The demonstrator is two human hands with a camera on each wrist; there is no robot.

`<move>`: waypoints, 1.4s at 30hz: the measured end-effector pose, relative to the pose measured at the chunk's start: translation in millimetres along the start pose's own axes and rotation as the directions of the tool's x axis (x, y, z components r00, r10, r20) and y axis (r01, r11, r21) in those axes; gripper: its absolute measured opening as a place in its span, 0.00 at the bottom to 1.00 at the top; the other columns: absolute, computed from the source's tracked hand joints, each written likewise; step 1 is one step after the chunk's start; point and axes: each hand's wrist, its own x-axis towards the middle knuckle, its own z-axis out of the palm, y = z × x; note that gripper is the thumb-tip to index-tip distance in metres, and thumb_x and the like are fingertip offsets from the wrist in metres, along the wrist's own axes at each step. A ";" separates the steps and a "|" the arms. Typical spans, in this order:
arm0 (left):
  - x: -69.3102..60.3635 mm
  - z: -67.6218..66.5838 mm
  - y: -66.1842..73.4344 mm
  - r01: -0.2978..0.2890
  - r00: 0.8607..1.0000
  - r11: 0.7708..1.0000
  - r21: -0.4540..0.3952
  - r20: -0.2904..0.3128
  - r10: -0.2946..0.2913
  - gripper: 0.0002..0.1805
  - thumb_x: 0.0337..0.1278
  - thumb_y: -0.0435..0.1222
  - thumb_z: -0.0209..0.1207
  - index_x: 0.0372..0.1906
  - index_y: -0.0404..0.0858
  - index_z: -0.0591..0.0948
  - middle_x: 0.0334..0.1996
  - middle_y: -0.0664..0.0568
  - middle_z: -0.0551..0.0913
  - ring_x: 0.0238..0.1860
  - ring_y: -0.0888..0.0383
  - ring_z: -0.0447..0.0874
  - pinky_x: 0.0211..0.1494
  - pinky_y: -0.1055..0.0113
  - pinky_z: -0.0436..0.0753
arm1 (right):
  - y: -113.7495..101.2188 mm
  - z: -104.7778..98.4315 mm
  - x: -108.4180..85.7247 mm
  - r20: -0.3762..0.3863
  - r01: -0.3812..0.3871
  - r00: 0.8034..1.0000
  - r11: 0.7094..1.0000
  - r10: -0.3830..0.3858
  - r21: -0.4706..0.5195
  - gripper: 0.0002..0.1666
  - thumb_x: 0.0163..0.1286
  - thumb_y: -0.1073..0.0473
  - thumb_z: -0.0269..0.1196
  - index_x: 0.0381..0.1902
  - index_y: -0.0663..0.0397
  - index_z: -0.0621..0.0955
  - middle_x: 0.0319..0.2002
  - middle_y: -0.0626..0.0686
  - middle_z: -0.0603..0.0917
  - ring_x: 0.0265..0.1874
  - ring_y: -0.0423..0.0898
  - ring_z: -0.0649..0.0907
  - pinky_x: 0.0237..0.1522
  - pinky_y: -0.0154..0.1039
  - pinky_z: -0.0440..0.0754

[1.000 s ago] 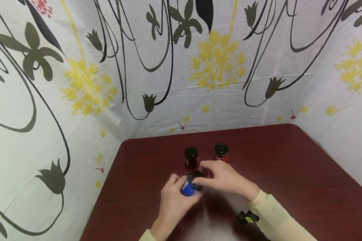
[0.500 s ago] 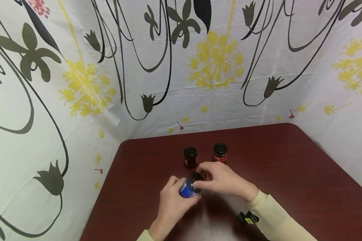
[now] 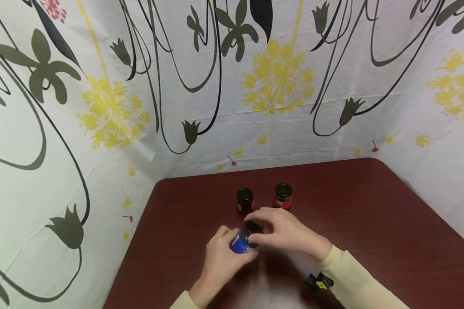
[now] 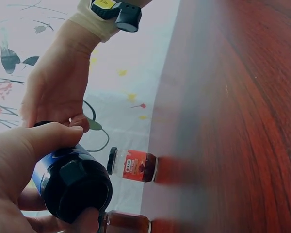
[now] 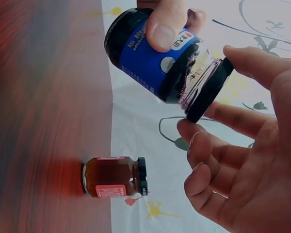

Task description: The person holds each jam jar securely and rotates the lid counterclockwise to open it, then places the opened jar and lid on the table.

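My left hand [image 3: 224,259] grips a glass jar [image 5: 148,60] with a blue label and dark contents, held tilted above the table. In the right wrist view, its black lid [image 5: 211,90] sits on the mouth, and clear glass shows just below it. My right hand [image 3: 288,229] pinches the lid's rim, thumb on one side and fingers on the opposite side. The jar's dark base faces the camera in the left wrist view, with the left thumb [image 4: 56,138] across its side. Whether the lid is loose cannot be seen.
Behind the hands, two black-lidded jars stand upright on the dark red table [image 3: 355,206]: a dark one [image 3: 245,201] and one with a red label [image 3: 283,198]. A black wrist camera [image 3: 320,281] sits at the right sleeve. Patterned cloth [image 3: 255,141] hangs behind the table.
My right hand's fingers have shifted slightly leftward over the lid. The left hand and the blue-labelled jar stay almost in place; the standing jars have not moved.
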 end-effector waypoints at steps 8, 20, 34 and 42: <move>0.5 0.3 -2.0 -0.018 1.000 1.000 0.016 0.009 0.018 0.28 0.38 0.57 0.78 0.47 0.51 0.86 0.34 0.64 0.72 0.32 0.66 0.75 0.33 0.69 0.78 | 3.1 0.9 -2.0 -0.009 0.041 0.999 0.999 -0.041 -0.015 0.23 0.65 0.34 0.67 0.58 0.22 0.79 0.31 0.39 0.78 0.26 0.39 0.76 0.27 0.35 0.74; 1.3 2.7 -4.3 -0.006 0.999 1.000 -0.002 0.051 0.006 0.28 0.38 0.56 0.78 0.47 0.49 0.86 0.34 0.64 0.72 0.33 0.66 0.75 0.34 0.70 0.79 | 7.4 -1.9 -6.2 0.025 0.043 0.999 0.997 -0.044 0.061 0.26 0.64 0.35 0.68 0.59 0.26 0.80 0.38 0.38 0.81 0.34 0.37 0.81 0.36 0.38 0.81; 2.6 4.2 -6.3 0.002 0.998 1.000 -0.015 0.057 -0.001 0.27 0.38 0.53 0.78 0.46 0.48 0.87 0.35 0.64 0.74 0.34 0.65 0.76 0.36 0.68 0.79 | 7.0 -2.4 -10.1 0.030 0.010 0.999 0.986 -0.015 0.166 0.29 0.62 0.44 0.73 0.60 0.25 0.77 0.47 0.36 0.82 0.43 0.43 0.82 0.44 0.46 0.84; 2.4 4.0 -9.0 0.041 0.996 0.999 -0.016 0.079 -0.039 0.26 0.38 0.53 0.77 0.47 0.49 0.86 0.35 0.64 0.74 0.33 0.65 0.75 0.36 0.66 0.77 | 10.6 -1.5 -13.8 0.015 -0.016 1.000 0.986 0.014 0.166 0.30 0.61 0.44 0.74 0.58 0.27 0.73 0.50 0.38 0.81 0.42 0.42 0.83 0.43 0.42 0.83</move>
